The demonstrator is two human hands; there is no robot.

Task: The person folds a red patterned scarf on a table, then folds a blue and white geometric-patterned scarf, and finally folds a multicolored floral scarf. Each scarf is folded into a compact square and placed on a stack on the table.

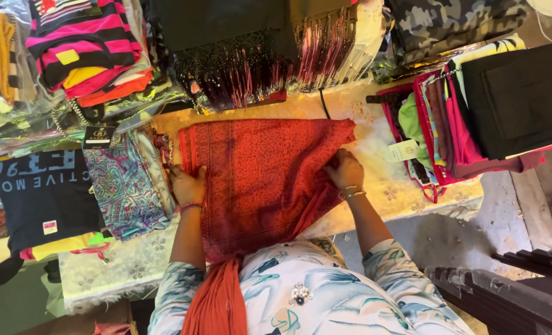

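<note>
A red patterned cloth point(257, 180) lies spread on the pale floral-covered table point(406, 192) in front of me, its lower end trailing off the near edge. My left hand point(188, 185) rests on the cloth's left border, fingers gripping the edge. My right hand point(344, 170) pinches the cloth's right side near a folded corner. Both wrists wear bangles.
Stacks of folded clothes surround the cloth: a paisley fabric point(124, 186) and dark printed shirt point(43, 192) at left, striped pink garments point(84, 43) at back left, fringed dark shawls point(245, 56) behind, pink and black folded items point(493, 111) at right. A dark wooden bench point(505, 291) stands at lower right.
</note>
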